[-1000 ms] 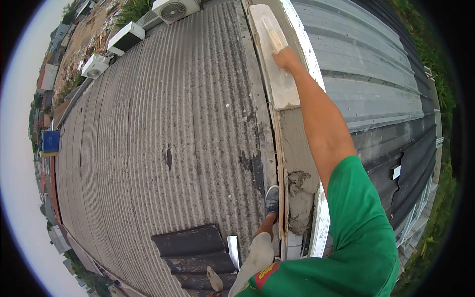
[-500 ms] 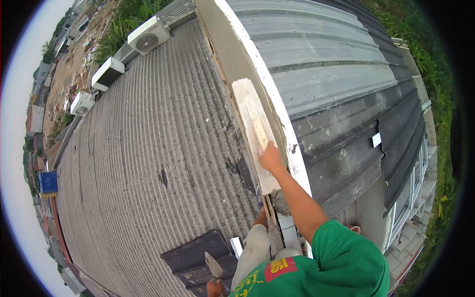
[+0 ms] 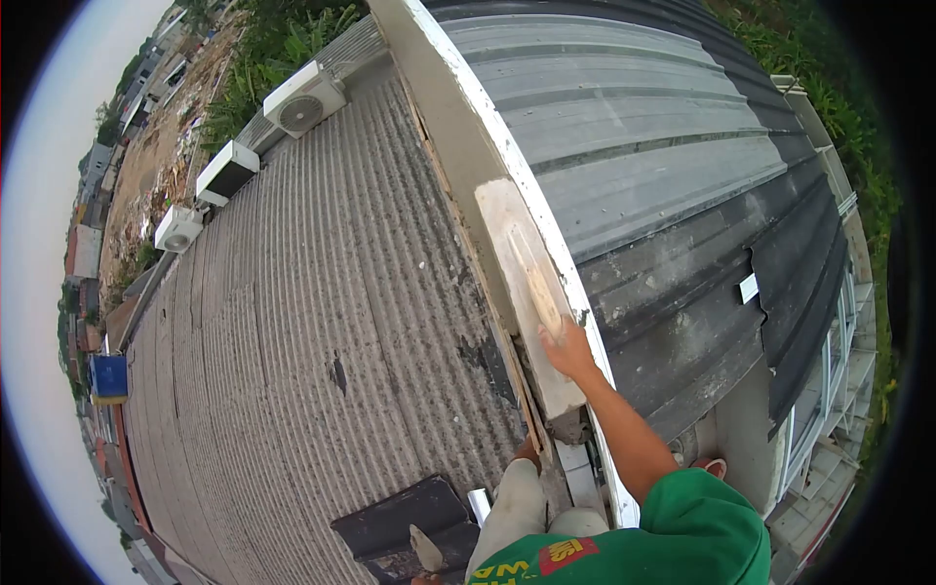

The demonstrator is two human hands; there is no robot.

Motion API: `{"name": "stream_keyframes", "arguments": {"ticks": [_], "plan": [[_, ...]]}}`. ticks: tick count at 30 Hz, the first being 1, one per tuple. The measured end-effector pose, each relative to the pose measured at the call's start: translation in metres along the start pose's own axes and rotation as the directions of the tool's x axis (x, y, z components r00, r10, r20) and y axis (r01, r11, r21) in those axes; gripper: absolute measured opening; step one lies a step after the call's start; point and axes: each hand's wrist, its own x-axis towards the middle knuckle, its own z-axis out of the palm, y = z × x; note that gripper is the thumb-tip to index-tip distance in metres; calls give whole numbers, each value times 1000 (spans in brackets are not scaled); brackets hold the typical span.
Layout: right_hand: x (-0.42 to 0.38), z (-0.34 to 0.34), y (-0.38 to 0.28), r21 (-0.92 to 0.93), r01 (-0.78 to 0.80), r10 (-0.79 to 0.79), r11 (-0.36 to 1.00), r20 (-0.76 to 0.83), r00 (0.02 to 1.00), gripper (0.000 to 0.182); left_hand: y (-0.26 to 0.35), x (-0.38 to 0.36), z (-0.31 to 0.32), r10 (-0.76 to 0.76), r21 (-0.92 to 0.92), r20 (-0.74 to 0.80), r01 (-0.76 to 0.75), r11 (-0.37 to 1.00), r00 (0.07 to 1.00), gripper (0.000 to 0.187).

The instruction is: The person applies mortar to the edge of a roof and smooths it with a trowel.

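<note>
Right hand with its grip clenched on the handle of a long float, float lying along the grey mortar strip, left hand barely visible by a pointed trowel, grip unclear.

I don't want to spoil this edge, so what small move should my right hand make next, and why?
Probably ease the plastering float away from you with your right hand: its near end already meets the rough mortar, while the smoother mortar strip runs on beyond its far end.
</note>
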Motion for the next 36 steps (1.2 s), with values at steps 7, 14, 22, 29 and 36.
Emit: {"name": "stream_keyframes", "arguments": {"ticks": [7,14,22,29,36], "plan": [[296,44,-70,-300,3,35,954,122,992,51,4,0,7,-137,-227,2,134,965,991,20],[158,38,-10,-259,-201,227,945,76,971,52,-14,2,14,-169,-435,-13,146,889,986,17],[-194,-14,153,-181,-222,237,958,63,969,51,41,-6,-24,106,-507,-137,-162,847,985,21],[-385,-132,140,-179,-126,147,976,109,983,52,170,-70,-16,321,-942,81,-33,333,944,19],[-353,-134,20,-79,151,-144,985,89,986,48,295,-156,25,710,-956,218,292,17,670,31]]}}
